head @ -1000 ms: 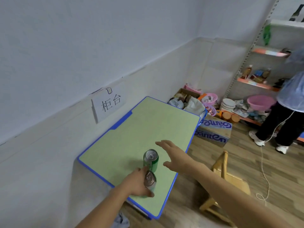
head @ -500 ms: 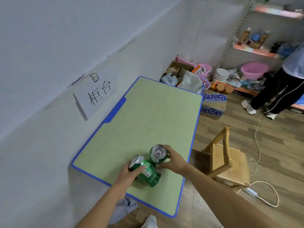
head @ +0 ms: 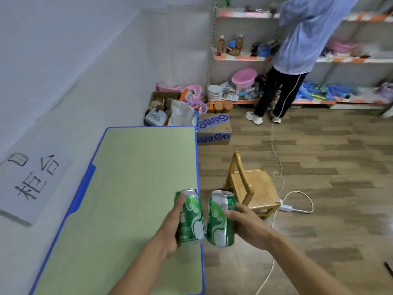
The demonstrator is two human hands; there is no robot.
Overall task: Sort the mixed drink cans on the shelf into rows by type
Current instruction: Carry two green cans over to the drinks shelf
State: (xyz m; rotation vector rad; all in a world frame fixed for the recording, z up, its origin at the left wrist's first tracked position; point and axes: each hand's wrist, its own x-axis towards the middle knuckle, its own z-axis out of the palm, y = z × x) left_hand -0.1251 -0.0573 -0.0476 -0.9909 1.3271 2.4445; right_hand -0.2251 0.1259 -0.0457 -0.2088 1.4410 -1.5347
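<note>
Across the far right of the room, I am looking at the shelf [head: 240, 58], a metal rack with orange-edged boards where the rows should be forming. It is carrying bottles, basins and clutter, and from this distance I am not making out any row of cans on it. Another person [head: 304, 39] is standing right against it.

Nearer, on the left, the green table [head: 136, 171] with the blue rim is running along the wall. A small wooden chair [head: 253, 186] is sitting just beside its right edge.

Both cans are hanging in the air at the near right edge of that table. The left green can [head: 191, 218] is hovering over the rim, and the right green can [head: 221, 220] is just past it, over the floor. The two are roughly upright and just beside each other. They are showing the same green-and-white print, so I am judging them to be one type.

My left hand [head: 170, 228] is wrapping round the left can, thumb lying up its side. My right hand [head: 248, 226] is curling its fingers [head: 230, 213] round the right one.

I am judging the job as hardly started. A matching pair is gathered, but carrying it to the shelf and lining it up is all to come.
</note>
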